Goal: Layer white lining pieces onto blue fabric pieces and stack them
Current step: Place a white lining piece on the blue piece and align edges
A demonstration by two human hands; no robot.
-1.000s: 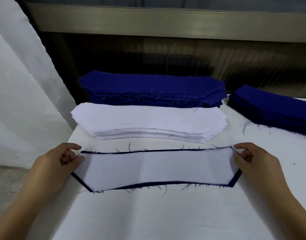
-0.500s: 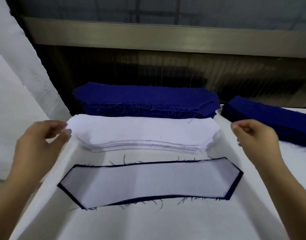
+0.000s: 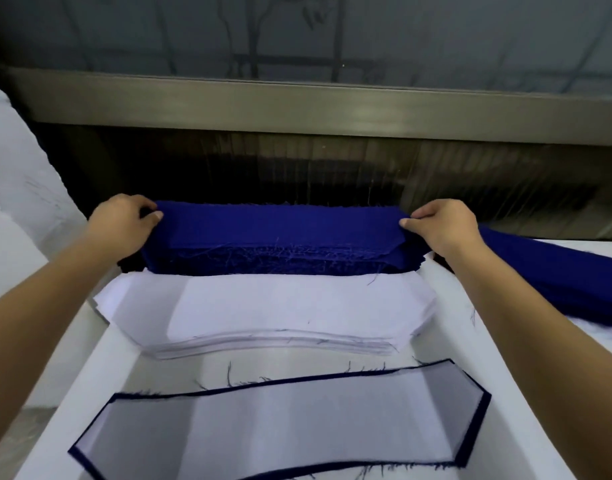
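A thick stack of blue fabric pieces [image 3: 280,247] lies at the back of the white table. My left hand [image 3: 122,225] pinches the left end of its top blue piece [image 3: 280,225], and my right hand [image 3: 443,226] pinches the right end. In front of it sits a stack of white lining pieces [image 3: 263,310]. Nearest to me lies a layered pair [image 3: 280,424]: a white lining piece on a blue piece whose edge shows all round as a dark border.
A second stack of blue pieces [image 3: 557,271] lies at the right, partly behind my right forearm. A dark panel and a metal rail [image 3: 315,105] stand behind the table. The white table [image 3: 505,375] drops off at its left edge to a grey floor.
Both hands left the ends of the layered pair, rose past the white stack and reached back to the blue stack, where they now pinch the top piece's ends.
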